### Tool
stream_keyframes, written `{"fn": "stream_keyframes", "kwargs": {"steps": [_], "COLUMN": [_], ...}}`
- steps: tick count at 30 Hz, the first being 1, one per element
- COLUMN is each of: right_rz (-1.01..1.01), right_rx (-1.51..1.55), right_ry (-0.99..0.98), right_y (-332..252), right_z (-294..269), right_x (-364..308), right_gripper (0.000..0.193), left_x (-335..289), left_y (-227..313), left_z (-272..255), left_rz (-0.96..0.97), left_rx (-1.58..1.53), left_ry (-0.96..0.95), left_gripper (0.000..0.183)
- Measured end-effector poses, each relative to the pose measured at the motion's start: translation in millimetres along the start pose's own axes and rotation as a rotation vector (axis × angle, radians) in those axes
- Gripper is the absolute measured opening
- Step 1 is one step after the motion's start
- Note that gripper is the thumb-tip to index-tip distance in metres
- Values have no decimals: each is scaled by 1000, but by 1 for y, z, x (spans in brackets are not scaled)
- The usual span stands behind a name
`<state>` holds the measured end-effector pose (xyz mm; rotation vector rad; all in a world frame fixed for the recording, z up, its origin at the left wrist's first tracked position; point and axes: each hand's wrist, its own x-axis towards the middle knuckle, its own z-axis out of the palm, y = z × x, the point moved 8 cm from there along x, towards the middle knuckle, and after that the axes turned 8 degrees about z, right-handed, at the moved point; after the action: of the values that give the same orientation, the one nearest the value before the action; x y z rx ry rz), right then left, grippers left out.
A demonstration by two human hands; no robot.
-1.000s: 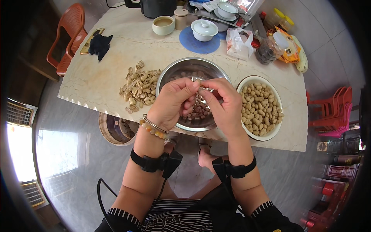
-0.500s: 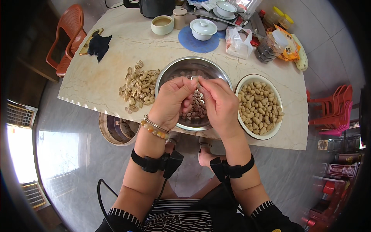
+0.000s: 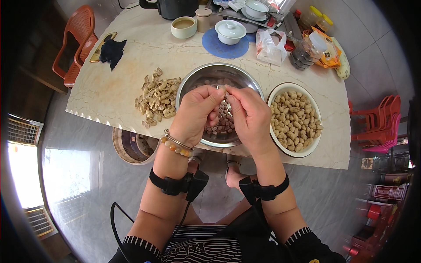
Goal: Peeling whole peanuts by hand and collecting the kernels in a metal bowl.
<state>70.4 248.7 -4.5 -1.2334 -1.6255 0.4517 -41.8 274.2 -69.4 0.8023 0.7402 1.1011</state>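
Above a steel bowl (image 3: 252, 78) my left hand (image 3: 197, 111) and my right hand (image 3: 250, 116) meet, fingertips pinched together on a peanut (image 3: 223, 91). Only a sliver of it shows between the thumbs and forefingers. Reddish shelled peanut kernels (image 3: 222, 120) lie in the bowl beneath my hands, which hide part of them. To the right stands a white oval basin (image 3: 321, 115) filled with unshelled peanuts (image 3: 296, 120). A loose heap of empty peanut shells (image 3: 158, 94) is on the table to the left of the bowl.
On the marble-patterned table (image 3: 144, 48) a cup (image 3: 183, 28), a lidded white bowl (image 3: 230, 32), a plastic bag (image 3: 270, 47) and a jar (image 3: 307, 52) stand along the far side. A dark cloth (image 3: 112, 52) lies far left. Below the near edge is a bucket (image 3: 120, 149).
My hands stay over the steel bowl, still pinching the peanut, with only a slight shift of the fingertips. The rest looks the same.
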Motion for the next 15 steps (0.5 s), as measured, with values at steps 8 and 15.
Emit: {"fn": "stream_keyframes", "kwargs": {"steps": [8, 15], "right_rz": [72, 113], "right_rx": [-38, -7], "right_ry": [22, 47], "right_y": [9, 21], "right_z": [0, 0], "right_x": [-4, 2], "right_gripper": [9, 7], "left_x": [-3, 1], "left_y": [1, 7], "left_z": [-3, -4], "left_rz": [22, 63], "left_rx": [195, 258], "left_ry": [95, 112], "left_gripper": [21, 23]}}
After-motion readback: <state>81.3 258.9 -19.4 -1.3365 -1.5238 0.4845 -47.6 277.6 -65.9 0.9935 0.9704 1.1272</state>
